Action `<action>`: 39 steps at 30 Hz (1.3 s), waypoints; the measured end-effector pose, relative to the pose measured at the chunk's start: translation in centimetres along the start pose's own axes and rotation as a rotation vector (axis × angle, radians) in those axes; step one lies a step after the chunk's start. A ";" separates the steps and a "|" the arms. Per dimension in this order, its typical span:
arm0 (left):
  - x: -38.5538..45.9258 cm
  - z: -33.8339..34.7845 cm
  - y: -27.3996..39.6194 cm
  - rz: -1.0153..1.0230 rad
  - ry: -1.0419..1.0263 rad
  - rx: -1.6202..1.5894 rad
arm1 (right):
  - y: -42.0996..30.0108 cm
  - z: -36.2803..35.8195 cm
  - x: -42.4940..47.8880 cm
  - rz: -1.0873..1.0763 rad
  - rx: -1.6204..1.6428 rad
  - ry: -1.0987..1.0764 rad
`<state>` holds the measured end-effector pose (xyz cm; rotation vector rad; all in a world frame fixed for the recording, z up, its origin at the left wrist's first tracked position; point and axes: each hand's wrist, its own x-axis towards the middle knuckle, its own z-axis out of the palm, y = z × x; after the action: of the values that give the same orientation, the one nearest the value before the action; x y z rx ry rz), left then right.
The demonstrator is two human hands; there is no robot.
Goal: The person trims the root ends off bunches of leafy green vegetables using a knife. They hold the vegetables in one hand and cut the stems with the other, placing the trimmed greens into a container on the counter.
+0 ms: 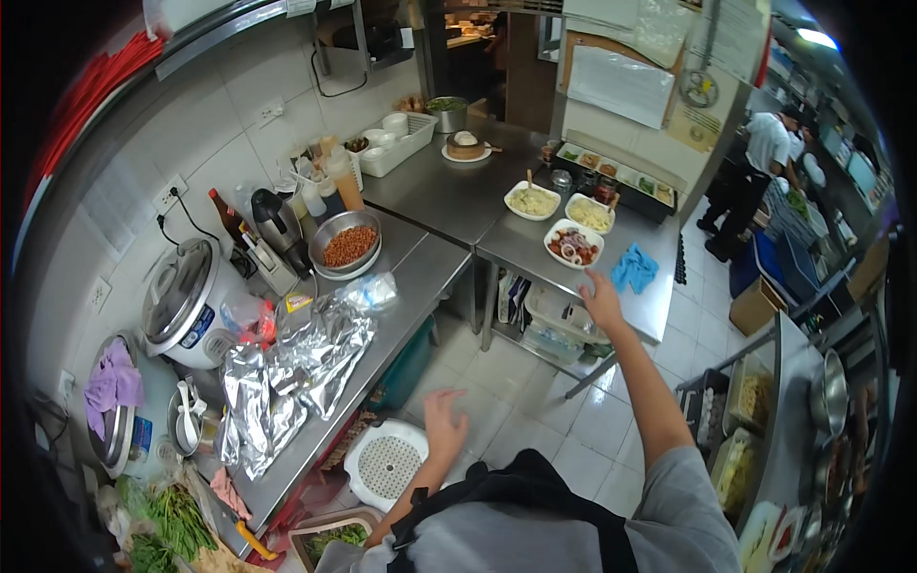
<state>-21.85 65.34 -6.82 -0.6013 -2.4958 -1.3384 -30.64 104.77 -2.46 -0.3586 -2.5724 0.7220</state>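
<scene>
My right hand [600, 299] is stretched out at the near edge of a white dish [574, 244] of red-brown food topped with onion rings; whether it touches the rim I cannot tell. Two more white dishes, one [532, 200] with a wooden handle in it and another [589, 214], hold pale shredded food just behind. A crumpled blue cloth [635, 268] lies to the right on the steel table. My left hand [445, 422] hangs in the air above the floor, fingers apart and holding nothing, near a white perforated plastic stool [390, 465].
On the left steel counter [423, 266] stand a bowl of peanuts [350, 245], crumpled foil [286, 387] and a rice cooker [193, 301]. A black condiment tray [615, 179] sits at the back. Two people [766, 154] stand at the far right. A shelf unit [782, 401] is near my right side.
</scene>
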 end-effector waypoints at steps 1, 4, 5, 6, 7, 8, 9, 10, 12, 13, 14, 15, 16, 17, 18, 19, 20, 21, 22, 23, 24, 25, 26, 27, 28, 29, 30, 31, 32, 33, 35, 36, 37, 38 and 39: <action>2.2 1.1 1.0 0.003 -0.024 -0.005 | 0.5 0.2 3.7 -0.027 -0.016 0.013; 6.0 4.3 1.0 -0.012 -0.037 0.065 | 4.4 2.8 14.5 -0.054 -0.117 0.060; 6.6 5.4 0.2 -0.072 -0.033 0.118 | 6.1 3.9 17.7 -0.054 -0.110 0.070; 6.8 6.1 -1.0 -0.134 -0.025 0.171 | 7.9 5.0 21.0 -0.057 -0.101 0.079; 7.1 6.7 -2.5 -0.188 -0.003 0.226 | 8.9 5.9 24.9 -0.072 -0.085 0.100; 6.5 7.1 -4.1 -0.283 0.011 0.262 | 9.5 7.1 28.1 -0.048 -0.109 0.070; 5.2 7.4 -5.9 -0.374 0.023 0.300 | 10.2 8.4 30.7 -0.019 -0.130 0.043; 3.6 8.1 -7.4 -0.485 0.054 0.353 | 12.1 9.5 33.5 -0.047 -0.146 0.059; -2.3 9.6 -11.2 -0.788 0.136 0.477 | 13.6 12.6 37.7 -0.017 -0.204 0.001; -5.2 10.1 -11.8 -1.040 0.089 0.497 | 13.5 13.8 39.1 0.028 -0.257 -0.072; -7.0 10.7 -11.8 -1.169 -0.016 0.542 | 14.0 14.7 40.2 0.081 -0.326 -0.143; -8.8 11.1 -11.4 -1.298 -0.128 0.580 | 14.8 15.7 41.1 0.041 -0.321 -0.113; -11.6 10.6 -11.4 -1.273 -0.115 0.485 | 16.0 16.5 41.9 0.008 -0.313 -0.083; -13.3 10.2 -11.3 -1.243 -0.098 0.380 | 16.9 16.9 42.8 -0.031 -0.313 -0.046; -13.6 11.4 -10.6 -1.216 -0.069 0.261 | 16.4 16.8 43.4 0.008 -0.479 -0.303; -12.9 12.6 -10.9 -1.318 -0.234 0.330 | 16.3 16.7 44.3 0.014 -0.430 -0.260; -12.9 13.8 -10.3 -1.403 -0.071 0.412 | 16.2 16.6 44.8 0.022 -0.378 -0.219; -12.0 15.1 -10.2 -1.472 0.101 0.489 | 15.8 16.4 45.5 0.029 -0.326 -0.167; -10.7 16.2 -10.7 -1.534 0.179 0.492 | 16.0 16.3 45.9 -0.014 -0.421 -0.211; -9.7 16.6 -11.4 -1.430 0.197 0.417 | 17.3 16.0 45.8 -0.051 -0.526 -0.254; -8.6 17.1 -12.1 -1.411 0.207 0.442 | 17.6 16.1 45.6 -0.085 -0.623 -0.304; -7.9 17.6 -12.4 -1.404 0.231 0.473 | 16.0 16.1 45.7 -0.120 -0.512 -0.169; -8.5 18.1 -11.6 -1.348 0.276 0.475 | 13.3 15.6 45.0 -0.167 -0.392 -0.055; -9.1 18.7 -10.8 -1.293 0.323 0.471 | 10.2 14.5 44.2 -0.215 -0.268 0.057; -8.5 19.6 -10.1 -1.189 0.310 0.472 | 8.6 13.3 43.6 -0.321 -0.171 0.156; -7.9 19.4 -9.8 -1.092 0.308 0.480 | 7.1 12.3 42.4 -0.430 -0.057 0.244; -7.9 19.6 -9.4 -1.103 0.327 0.443 | 5.2 11.2 40.1 -0.440 0.036 0.273; -9.2 20.2 -9.1 -1.077 0.350 0.452 | 3.0 11.0 36.7 -0.459 0.144 0.263; -9.3 20.8 -8.0 -1.162 0.327 0.425 | 0.8 10.9 33.2 -0.496 0.248 0.181; -8.4 20.7 -6.7 -1.306 0.290 0.340 | -1.3 10.6 29.3 -0.521 0.338 0.110; -9.8 20.4 -4.1 -1.437 0.313 0.218 | -5.0 12.9 20.0 -0.408 0.699 -0.266; -11.5 20.2 -2.7 -1.498 0.338 0.196 | -7.0 14.0 14.4 -0.440 0.760 -0.482; -14.7 20.2 -1.2 -1.549 0.411 0.157 | -9.1 14.5 8.6 -0.450 0.811 -0.692; -17.9 20.0 -0.1 -1.587 0.472 0.121 | -11.1 14.4 3.0 -0.553 0.816 -0.881; -21.5 19.1 0.5 -1.619 0.522 0.094 | -13.5 13.8 -2.4 -0.643 0.819 -1.062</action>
<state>-2.95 76.41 -25.51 1.8940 -2.2637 -1.2972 -36.90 86.82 -6.57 1.3546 -2.5741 1.8875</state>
